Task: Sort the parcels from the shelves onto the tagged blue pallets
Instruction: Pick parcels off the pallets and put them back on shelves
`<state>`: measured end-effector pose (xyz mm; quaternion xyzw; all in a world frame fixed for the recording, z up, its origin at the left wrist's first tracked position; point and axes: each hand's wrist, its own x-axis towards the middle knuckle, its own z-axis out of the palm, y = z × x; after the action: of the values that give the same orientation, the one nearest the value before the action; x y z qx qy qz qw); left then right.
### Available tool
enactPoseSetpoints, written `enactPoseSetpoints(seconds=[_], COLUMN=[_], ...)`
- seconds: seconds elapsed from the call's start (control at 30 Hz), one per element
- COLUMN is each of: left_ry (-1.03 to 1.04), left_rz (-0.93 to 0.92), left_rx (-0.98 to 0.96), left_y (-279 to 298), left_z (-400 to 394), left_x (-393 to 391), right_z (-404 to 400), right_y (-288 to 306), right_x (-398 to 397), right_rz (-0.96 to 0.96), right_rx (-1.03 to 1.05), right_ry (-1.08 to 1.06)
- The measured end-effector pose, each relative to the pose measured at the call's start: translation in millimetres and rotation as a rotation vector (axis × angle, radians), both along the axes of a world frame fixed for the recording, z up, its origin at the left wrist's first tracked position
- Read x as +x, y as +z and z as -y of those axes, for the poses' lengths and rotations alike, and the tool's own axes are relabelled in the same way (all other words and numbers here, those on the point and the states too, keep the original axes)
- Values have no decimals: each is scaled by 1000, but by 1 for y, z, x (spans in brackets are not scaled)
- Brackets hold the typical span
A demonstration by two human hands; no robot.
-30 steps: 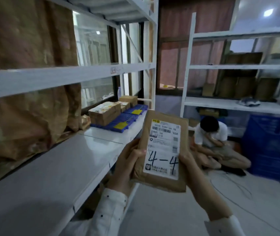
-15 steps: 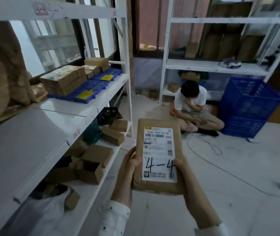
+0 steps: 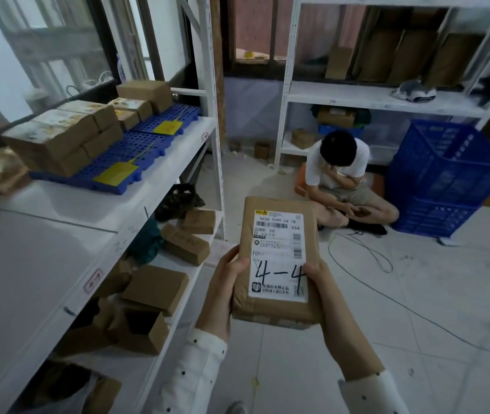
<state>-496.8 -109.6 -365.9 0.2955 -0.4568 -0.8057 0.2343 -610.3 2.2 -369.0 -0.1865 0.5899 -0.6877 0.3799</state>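
I see both hands up in front of the camera with one brown parcel (image 3: 278, 258) between them, held over the pale floor (image 3: 417, 309) just right of the near white shelving (image 3: 160, 201); the left hand (image 3: 223, 289) wraps the parcel's left edge, thumb curled onto the top face, fingers hidden underneath; the right hand (image 3: 323, 289) clamps the right edge the same way, thumb lying on the corner of the white shipping label (image 3: 279, 255); the label faces me, barcode at the top, "4-4" handwritten in black across its lower part.

On the near shelving's upper level, to my left, I note a blue pallet (image 3: 136, 150) carrying yellow tags (image 3: 116, 173) and a stack of brown boxes (image 3: 64, 135) along its far-left side; the level below holds loose cardboard boxes (image 3: 154, 289), some open.

Across the room a seated person (image 3: 343, 177) in a white shirt sits on the floor by a second white shelf unit (image 3: 381, 100); stacked blue crates (image 3: 443, 177) stand just beside that person; a thin cable (image 3: 366, 252) trails over the floor.
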Motion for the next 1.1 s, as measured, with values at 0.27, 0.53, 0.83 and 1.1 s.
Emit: enactPoseSetpoints(seconds=[0.27, 0.53, 0.83, 1.1], left_ry=[-37, -135, -36, 81], left_rz=[2, 14, -12, 41], left_rx=[-67, -25, -36, -14], left_y=[0, -12, -7, -4], left_z=[106, 164, 228, 292], left_x=[-70, -154, -284, -364], right_z=[91, 146, 217, 294], right_y=[2, -11, 3, 6], right_x=[-67, -149, -292, -389], right_rz=[-9, 38, -27, -51], right_rx=[12, 42, -29, -43], right_ry=[-40, -134, 31, 188])
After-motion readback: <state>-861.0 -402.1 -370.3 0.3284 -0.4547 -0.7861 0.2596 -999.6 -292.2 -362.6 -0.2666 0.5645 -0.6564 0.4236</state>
